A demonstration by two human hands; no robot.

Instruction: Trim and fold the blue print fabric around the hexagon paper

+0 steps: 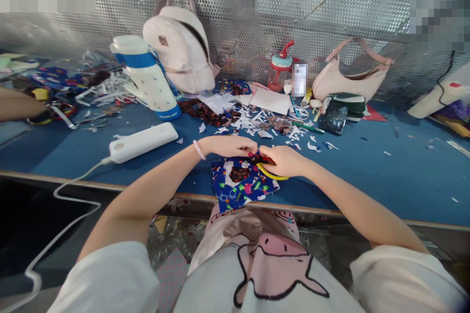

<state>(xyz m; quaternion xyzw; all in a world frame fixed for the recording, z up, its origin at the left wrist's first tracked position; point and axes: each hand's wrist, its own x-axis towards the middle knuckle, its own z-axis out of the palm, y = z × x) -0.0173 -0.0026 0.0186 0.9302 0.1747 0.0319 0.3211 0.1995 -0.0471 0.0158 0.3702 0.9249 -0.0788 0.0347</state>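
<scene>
A blue printed piece of fabric (244, 190), with a dark brown patch (240, 173) in its middle, hangs partly over the front edge of the table. My left hand (240, 145) pinches its upper edge, fingers closed. Close beside it, my right hand (284, 160) is closed around a pair of scissors (273, 172) with yellow handles. The scissors' blades are mostly hidden by the hands and the fabric, so whether they are apart cannot be made out. Both hands meet near the fabric's top right corner.
White and brown scraps (257, 122) lie behind my hands. A white power strip (145, 142) with a cable is at left, near a bottle (147, 78) and a backpack (183, 54). A red-lidded cup (279, 71) and a handbag (348, 76) stand behind. Another person's arm (18, 104) reaches in at far left.
</scene>
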